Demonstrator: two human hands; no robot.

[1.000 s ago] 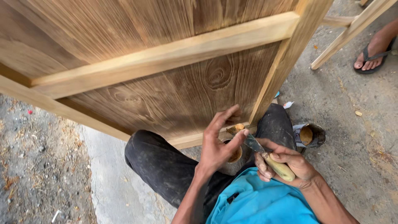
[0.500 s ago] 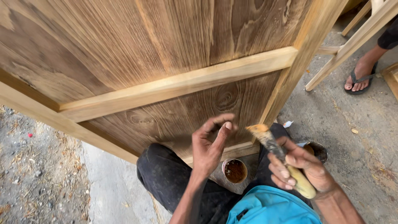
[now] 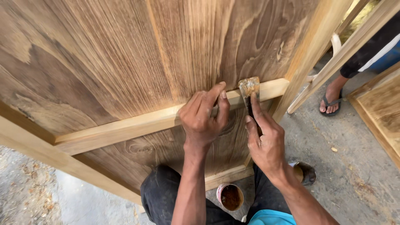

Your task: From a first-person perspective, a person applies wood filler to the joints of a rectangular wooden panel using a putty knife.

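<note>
A large wooden door panel (image 3: 125, 54) with dark grain stands tilted in front of me, crossed by a pale wooden rail (image 3: 137, 125). My right hand (image 3: 264, 143) grips a putty knife (image 3: 249, 88), its stained blade pressed against the rail near the pale side stile (image 3: 308, 54). My left hand (image 3: 204, 116) rests on the rail just left of the blade, index finger stretched out along the joint between rail and upper panel. Both forearms reach up from my lap.
A small open can of brown filler (image 3: 230, 196) sits on the ground between my knees, and a second round container (image 3: 306, 173) lies behind my right wrist. Another person's sandalled foot (image 3: 331, 100) stands at the right beside leaning wooden frames (image 3: 377, 108). The ground is rough concrete.
Both hands have risen from the bottom rail near the can up to the middle rail. The putty knife blade now touches the rail, and the view has moved closer to the door.
</note>
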